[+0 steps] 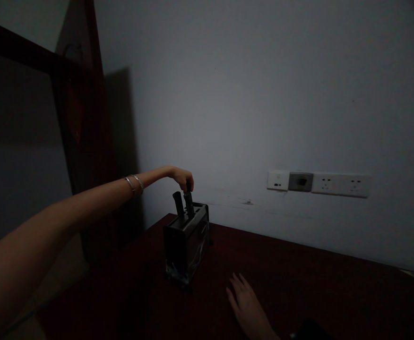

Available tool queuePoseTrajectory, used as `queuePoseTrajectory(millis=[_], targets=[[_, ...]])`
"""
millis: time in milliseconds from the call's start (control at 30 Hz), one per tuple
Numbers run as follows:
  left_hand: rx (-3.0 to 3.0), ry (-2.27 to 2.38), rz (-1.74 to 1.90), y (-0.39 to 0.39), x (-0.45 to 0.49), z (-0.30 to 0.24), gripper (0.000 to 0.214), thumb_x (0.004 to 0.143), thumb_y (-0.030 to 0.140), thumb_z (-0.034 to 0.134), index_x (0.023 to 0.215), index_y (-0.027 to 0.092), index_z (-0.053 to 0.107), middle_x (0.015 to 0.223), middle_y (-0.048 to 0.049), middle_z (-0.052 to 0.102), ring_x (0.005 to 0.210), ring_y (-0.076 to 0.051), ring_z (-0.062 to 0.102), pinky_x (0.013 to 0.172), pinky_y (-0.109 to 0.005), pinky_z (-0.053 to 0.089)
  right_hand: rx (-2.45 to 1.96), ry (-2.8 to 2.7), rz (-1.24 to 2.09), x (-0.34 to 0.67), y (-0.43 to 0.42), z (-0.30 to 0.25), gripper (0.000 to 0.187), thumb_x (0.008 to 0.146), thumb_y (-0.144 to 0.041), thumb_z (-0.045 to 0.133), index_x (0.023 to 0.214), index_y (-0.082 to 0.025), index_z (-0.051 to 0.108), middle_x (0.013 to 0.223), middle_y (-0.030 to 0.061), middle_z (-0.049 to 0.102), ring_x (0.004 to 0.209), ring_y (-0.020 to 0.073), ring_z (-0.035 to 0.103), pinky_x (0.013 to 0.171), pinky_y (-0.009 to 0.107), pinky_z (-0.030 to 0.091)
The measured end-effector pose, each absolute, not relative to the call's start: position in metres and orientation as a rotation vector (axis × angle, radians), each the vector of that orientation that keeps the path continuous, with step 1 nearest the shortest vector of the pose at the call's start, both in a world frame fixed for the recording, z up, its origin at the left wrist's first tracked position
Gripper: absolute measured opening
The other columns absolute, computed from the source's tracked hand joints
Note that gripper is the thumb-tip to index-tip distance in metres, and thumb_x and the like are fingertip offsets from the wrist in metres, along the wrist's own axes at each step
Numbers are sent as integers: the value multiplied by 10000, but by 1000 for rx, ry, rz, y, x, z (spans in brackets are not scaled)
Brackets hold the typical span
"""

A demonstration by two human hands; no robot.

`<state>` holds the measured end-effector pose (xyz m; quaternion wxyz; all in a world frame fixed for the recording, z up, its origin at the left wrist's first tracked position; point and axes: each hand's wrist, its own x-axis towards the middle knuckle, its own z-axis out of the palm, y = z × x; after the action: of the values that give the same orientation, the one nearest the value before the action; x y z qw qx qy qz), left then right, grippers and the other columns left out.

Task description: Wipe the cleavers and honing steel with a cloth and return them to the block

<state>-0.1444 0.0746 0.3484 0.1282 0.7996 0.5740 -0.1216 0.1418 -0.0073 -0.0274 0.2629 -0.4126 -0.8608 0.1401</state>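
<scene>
A dark knife block (187,243) with slots in its top stands near the left end of the dark red table (285,269). Two black knife handles rise from it. My left hand (183,178) reaches over from the left, its fingers closed round the top of the farther knife (189,204). That knife's blade is hidden inside the block. The nearer knife (178,204) stands untouched beside it, tilted a little. My right hand (244,302) rests on the tabletop to the right of the block, fingers stretched out and holding nothing.
Behind the table rises a pale wall (235,118) with a row of sockets and switches (318,183) at the right. A dark wooden door frame (100,141) stands at the left, beyond the table's left edge. The room is dim.
</scene>
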Motion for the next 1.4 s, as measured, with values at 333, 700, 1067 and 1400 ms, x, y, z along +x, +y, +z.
queuePoseTrajectory(millis=[333,700,1067,1400], targets=[[2301,1696,-329,70,-136,396,412,555,247,652,964,211,678,800,-11,695,738,-160,599,690,-273,463,-1118,-2303,381,141,-7,-30,511,880,-411,325,1193,-82,559,1308,111,479,1271,284,339,1051,433,289],[2215,1839,-303,60,-123,448,483,568,257,649,1049,206,654,851,-21,668,875,-210,569,830,-367,416,-1108,-2314,352,142,-8,-30,495,879,-387,334,1204,-80,549,1314,110,474,1269,274,345,1056,415,291],[2206,1986,-235,46,-114,506,423,608,257,627,1018,157,652,890,-14,630,1007,-251,526,853,-396,375,-1122,-2337,368,143,-10,-23,494,883,-378,330,1204,-73,548,1318,121,466,1270,284,341,1056,424,290],[1967,2073,656,23,-80,553,286,578,58,647,862,73,686,881,-96,634,1125,-333,457,885,-457,334,-1117,-2337,354,142,-9,-27,483,873,-356,340,1196,-70,557,1306,129,478,1264,298,347,1044,438,303]])
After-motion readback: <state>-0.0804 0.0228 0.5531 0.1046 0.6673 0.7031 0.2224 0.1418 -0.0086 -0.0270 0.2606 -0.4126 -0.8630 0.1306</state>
